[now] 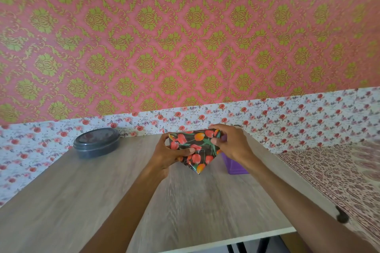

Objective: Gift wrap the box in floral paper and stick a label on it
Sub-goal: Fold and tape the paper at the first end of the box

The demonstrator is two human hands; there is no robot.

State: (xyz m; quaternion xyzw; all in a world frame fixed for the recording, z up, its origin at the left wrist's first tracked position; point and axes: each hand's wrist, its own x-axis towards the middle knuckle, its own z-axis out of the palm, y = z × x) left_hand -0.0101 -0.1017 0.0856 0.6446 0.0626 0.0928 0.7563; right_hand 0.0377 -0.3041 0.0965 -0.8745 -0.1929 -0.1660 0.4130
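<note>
A box wrapped in dark paper printed with red and orange tulips (pixel 195 149) is held above the far part of the wooden table (pixel 185 201), one corner pointing down. My left hand (pixel 167 155) grips its left side, thumb pressed across the front face. My right hand (pixel 231 144) holds the upper right corner, fingers curled over the top edge and thumb on the paper. No label is visible on the sides I can see.
A round dark lidded container (pixel 96 142) sits at the table's back left. A purple box (pixel 235 165) stands behind my right wrist. A patterned cloth (pixel 333 174) covers the surface to the right, with a small dark object (pixel 342 216) on it. Floral and damask wallpaper back the table.
</note>
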